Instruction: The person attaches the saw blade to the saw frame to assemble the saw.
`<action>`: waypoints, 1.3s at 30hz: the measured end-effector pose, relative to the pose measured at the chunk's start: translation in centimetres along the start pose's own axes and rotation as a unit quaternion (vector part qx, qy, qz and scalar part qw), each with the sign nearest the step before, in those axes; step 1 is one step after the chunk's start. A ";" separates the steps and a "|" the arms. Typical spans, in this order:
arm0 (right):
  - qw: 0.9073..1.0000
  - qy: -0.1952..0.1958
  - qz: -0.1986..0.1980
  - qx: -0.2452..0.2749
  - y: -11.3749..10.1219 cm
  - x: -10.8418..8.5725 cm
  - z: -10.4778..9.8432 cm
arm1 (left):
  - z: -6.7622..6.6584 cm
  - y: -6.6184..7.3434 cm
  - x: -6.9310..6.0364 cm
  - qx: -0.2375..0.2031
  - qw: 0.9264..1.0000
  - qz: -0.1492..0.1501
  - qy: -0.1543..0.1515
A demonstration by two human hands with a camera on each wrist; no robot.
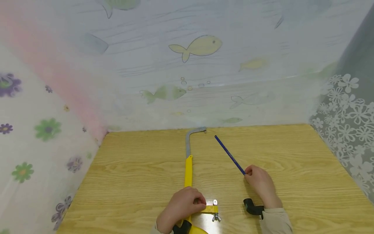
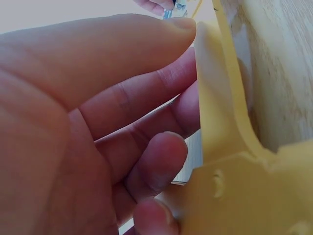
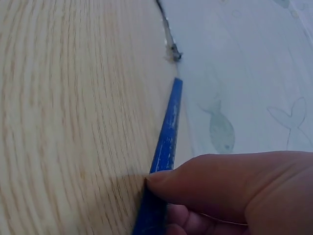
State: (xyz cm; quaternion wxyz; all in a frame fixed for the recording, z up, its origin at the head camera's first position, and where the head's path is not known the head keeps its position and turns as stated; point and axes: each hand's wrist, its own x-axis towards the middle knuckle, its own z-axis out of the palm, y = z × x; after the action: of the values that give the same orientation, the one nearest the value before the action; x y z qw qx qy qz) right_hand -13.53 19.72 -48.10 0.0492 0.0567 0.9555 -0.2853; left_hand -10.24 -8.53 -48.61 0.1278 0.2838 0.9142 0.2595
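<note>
1. Where the yellow hacksaw frame (image 1: 188, 172) comes toward the near side, the left hand (image 1: 184, 203) pinches it, thumb tip and fingers against the metal. The frame's long axis runs near to far over the tabletop (image 1: 131, 169).

2. At its far end a grey arm (image 1: 188, 143) bends to the right and finishes in a small pin (image 1: 205, 131), close to the tabletop's far edge.

3. Just right of the left hand, a short yellow arm (image 1: 209, 209) points right too, carrying a wing nut (image 1: 216, 217) — so the frame's open side faces right.

4. On that open side is the blue blade (image 1: 229, 154), apart from the frame. Its long axis slants: far tip leaning left toward the pin, near end to the right. A gap separates tip and pin; whether the blade touches the tabletop, I cannot tell.

5. Farthest right, the right hand (image 1: 261, 182) grips the blade's near part between thumb and fingers — clearly the nearer hand to it. From this hand, the frame lies to the left, its pin far left and its wing nut near left.
</note>
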 end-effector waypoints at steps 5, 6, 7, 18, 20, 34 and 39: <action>1.000 -0.008 -0.016 -0.018 -0.1 -0.2 -0.2 | 0.0 -0.2 0.0 -0.006 1.000 -0.003 -0.002; 1.000 -0.013 -0.018 -0.019 -0.1 -0.3 -0.3 | 0.0 -0.2 0.0 -0.005 1.000 -0.001 -0.001; 0.999 -0.017 -0.019 -0.019 -0.2 -0.3 -0.4 | 0.0 -0.2 0.0 -0.003 1.000 0.000 0.000; 0.994 -0.058 0.030 0.090 0.2 0.3 0.2 | -0.1 0.0 0.0 0.011 1.000 0.004 0.005; 0.990 -0.059 0.032 0.120 0.2 0.5 0.4 | -0.1 0.0 0.0 0.008 1.000 0.002 0.000; 0.957 -0.083 0.045 0.276 -0.5 1.3 2.1 | 0.1 0.2 -0.1 0.026 1.000 0.012 0.002; 0.946 -0.077 0.054 0.310 -0.8 1.6 2.4 | 0.0 0.1 -0.2 0.038 0.999 0.015 0.000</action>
State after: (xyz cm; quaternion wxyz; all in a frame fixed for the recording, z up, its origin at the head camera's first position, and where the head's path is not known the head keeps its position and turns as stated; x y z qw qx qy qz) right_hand -15.07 17.87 -49.92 0.1176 0.0981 0.8087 -0.5679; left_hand -10.00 -8.55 -48.50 0.1128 0.3019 0.9191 0.2267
